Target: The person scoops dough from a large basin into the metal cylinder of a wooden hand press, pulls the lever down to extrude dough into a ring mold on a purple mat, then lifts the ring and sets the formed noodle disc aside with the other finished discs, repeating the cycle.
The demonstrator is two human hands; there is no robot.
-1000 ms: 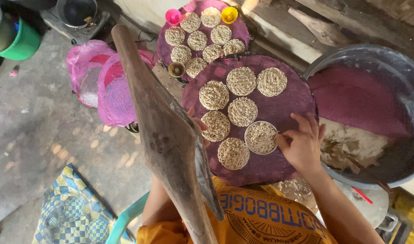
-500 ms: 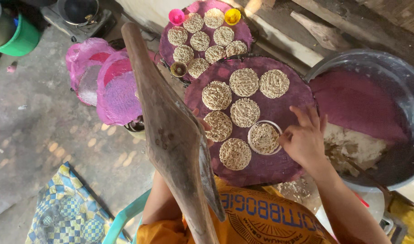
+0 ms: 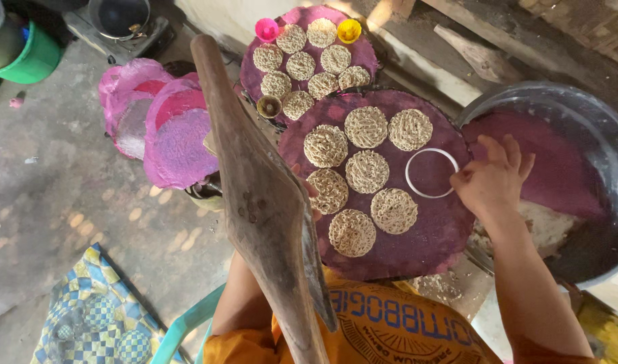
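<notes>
- My right hand [image 3: 492, 180] sits at the 3 o'clock edge of the round purple tray [image 3: 435, 239], thumb and fingertips closed lightly on the rim of a white ring mould [image 3: 410, 180]; the other fingers fan out over the big metal basin [image 3: 595, 121].
- The ring lies flat on bare purple cloth, empty, at 2 o'clock from the tray's middle, just beside the noodle rounds [image 3: 366, 168] but apart from them.
- Six pale noodle rounds fill the tray from 9 to 1 o'clock; a second tray [image 3: 255, 81] at 12 o'clock carries more, with a pink cup [image 3: 266, 29] and a yellow cup [image 3: 349, 30] at its far rim.
- My left hand is hidden behind the long wooden lever [image 3: 261, 202] that crosses the view, so I cannot tell what it grips.
- Risk, as I judge it: a pinch this light could let the ring slip or drag sideways into the neighbouring round and smear its shape.
- My right forearm reaches up from 5 o'clock, wrist bent inward; a dropped wrist could crush the round at 5 o'clock.
</notes>
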